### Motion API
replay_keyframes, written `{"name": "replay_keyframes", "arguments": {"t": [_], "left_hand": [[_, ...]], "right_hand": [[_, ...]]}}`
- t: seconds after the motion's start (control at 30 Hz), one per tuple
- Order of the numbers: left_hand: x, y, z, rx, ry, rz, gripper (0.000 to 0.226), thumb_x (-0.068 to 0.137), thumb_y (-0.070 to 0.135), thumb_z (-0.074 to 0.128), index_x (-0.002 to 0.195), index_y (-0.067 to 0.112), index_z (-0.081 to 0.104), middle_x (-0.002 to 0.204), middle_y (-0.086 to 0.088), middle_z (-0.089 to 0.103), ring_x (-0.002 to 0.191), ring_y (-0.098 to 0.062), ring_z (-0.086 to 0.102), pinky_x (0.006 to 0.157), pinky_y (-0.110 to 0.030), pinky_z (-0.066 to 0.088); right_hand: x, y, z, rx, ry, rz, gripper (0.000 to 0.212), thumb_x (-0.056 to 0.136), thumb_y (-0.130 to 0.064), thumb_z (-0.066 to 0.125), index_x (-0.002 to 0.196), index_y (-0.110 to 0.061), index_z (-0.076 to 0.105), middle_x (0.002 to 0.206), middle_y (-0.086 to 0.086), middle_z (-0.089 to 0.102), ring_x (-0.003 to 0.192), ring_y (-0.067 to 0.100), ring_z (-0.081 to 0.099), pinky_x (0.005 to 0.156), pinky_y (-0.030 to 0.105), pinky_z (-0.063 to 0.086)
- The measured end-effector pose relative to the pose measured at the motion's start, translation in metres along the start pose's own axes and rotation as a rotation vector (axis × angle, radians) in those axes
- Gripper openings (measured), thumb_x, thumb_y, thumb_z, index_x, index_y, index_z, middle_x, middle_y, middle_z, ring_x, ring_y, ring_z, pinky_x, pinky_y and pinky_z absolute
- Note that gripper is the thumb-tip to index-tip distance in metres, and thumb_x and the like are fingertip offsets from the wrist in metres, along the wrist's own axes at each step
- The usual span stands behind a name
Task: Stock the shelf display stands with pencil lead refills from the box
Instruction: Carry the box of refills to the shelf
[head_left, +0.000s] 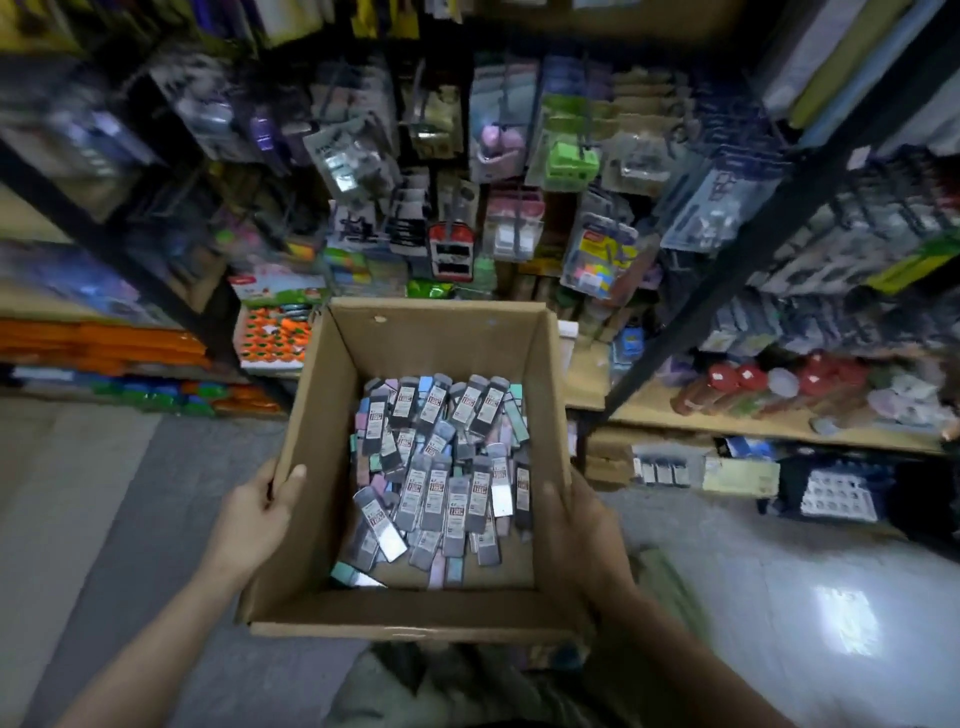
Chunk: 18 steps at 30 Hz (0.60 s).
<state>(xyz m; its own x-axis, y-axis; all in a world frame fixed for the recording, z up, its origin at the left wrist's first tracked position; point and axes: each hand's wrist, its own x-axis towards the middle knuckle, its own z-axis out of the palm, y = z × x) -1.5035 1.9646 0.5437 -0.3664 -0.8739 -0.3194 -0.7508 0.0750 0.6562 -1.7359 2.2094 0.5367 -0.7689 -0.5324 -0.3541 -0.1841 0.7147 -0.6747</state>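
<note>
An open brown cardboard box (332, 374) is held up in front of me, above the floor. Its bottom is covered by a loose heap of several small pencil lead refill cases (441, 467), grey, blue, pink and green, with white labels. My left hand (260, 512) grips the box's left wall, thumb hooked over the rim. My right hand (582, 530) holds the right wall from outside, thumb at the rim. I cannot pick out the display stands among the blurred shelves.
Stationery shelves (727, 421) stand ahead and to the right, with hanging blister packs (452, 249) behind the box. A black shelf upright (691, 306) slants at the right. Orange packets (104, 343) lie on a low left shelf. Grey floor (130, 519) lies below.
</note>
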Motion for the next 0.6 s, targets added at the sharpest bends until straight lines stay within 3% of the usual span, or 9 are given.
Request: {"name": "replay_keyframes", "arguments": {"t": [0.13,0.27,0.33,0.4,0.53,0.6], "left_hand": [[-0.051,-0.013,0.043,-0.062,0.177,-0.176,0.028,0.096,0.04,0.05,0.104,0.017,0.064,0.071,-0.004,0.064,0.068,-0.025,0.061,0.063,-0.039,0.049],[-0.102,-0.014,0.075,-0.115,0.321,-0.294,0.022,0.099,0.034,0.05,0.104,0.017,0.061,0.073,-0.006,0.064,0.065,-0.024,0.061,0.062,-0.038,0.049],[-0.117,-0.016,0.088,-0.155,0.398,-0.324,0.023,0.1,0.032,0.049,0.106,0.013,0.061,0.078,-0.013,0.065,0.07,-0.03,0.062,0.064,-0.041,0.05],[-0.127,-0.028,0.101,-0.172,0.444,-0.366,0.023,0.1,0.03,0.049,0.107,0.012,0.061,0.083,-0.014,0.067,0.075,-0.032,0.063,0.064,-0.039,0.049],[-0.129,-0.077,0.123,-0.214,0.503,-0.465,0.027,0.1,0.035,0.049,0.115,0.016,0.061,0.089,-0.012,0.069,0.082,-0.032,0.066,0.076,-0.044,0.055],[-0.126,-0.109,0.131,-0.23,0.514,-0.524,0.03,0.099,0.035,0.049,0.117,0.014,0.062,0.091,-0.011,0.069,0.086,-0.031,0.065,0.077,-0.042,0.053]], "right_hand": [[0.042,0.022,-0.021,-0.113,-0.216,-0.143,0.029,0.102,-0.039,0.041,0.123,-0.023,0.051,0.088,-0.006,0.066,0.078,0.014,0.067,0.072,0.037,0.057],[0.081,0.023,-0.029,-0.222,-0.305,-0.345,0.033,0.103,-0.034,0.042,0.12,-0.01,0.055,0.079,-0.003,0.063,0.074,0.019,0.065,0.064,0.021,0.048],[0.096,0.016,-0.023,-0.247,-0.362,-0.436,0.034,0.103,-0.031,0.042,0.126,-0.009,0.053,0.092,0.008,0.067,0.09,0.03,0.066,0.072,0.028,0.048],[0.109,0.015,-0.007,-0.28,-0.418,-0.472,0.035,0.103,-0.03,0.041,0.13,-0.01,0.051,0.103,0.014,0.068,0.096,0.033,0.065,0.077,0.034,0.051],[0.126,0.02,0.051,-0.355,-0.519,-0.499,0.037,0.104,-0.031,0.041,0.133,-0.012,0.051,0.093,0.007,0.065,0.076,0.024,0.059,0.058,0.027,0.043],[0.134,0.019,0.087,-0.399,-0.557,-0.499,0.038,0.104,-0.032,0.041,0.134,-0.011,0.051,0.097,0.01,0.066,0.081,0.027,0.06,0.065,0.03,0.047]]}}
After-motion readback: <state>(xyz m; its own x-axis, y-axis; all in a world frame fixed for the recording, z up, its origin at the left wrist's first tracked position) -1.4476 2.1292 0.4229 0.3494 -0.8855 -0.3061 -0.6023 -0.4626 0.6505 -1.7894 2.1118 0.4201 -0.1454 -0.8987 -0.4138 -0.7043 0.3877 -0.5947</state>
